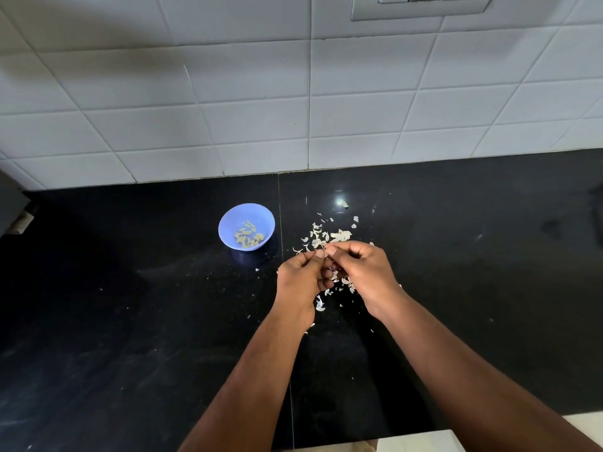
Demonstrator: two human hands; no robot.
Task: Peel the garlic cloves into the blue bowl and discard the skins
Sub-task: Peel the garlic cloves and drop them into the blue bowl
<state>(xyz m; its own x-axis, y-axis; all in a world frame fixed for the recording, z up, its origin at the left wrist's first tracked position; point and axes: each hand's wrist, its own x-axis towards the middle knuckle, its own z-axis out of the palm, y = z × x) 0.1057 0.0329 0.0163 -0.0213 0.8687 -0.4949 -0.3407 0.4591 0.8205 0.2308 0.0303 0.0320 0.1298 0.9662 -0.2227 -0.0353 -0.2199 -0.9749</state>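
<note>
The thumbs and fingertips of both hands meet at one small point, where they pinch something tiny; it is too small to tell if it is a clove or only skin. The left hand (301, 277) and the right hand (362, 272) are both curled, above the black counter (130, 321). Garlic skins (329, 236) lie scattered under and just behind the hands. The blue bowl (246, 226) stands to the left, near them, with peeled cloves (248, 237) inside.

Switch plate (421, 6) cut off — clove between fingertips (321, 253) hidden.
</note>
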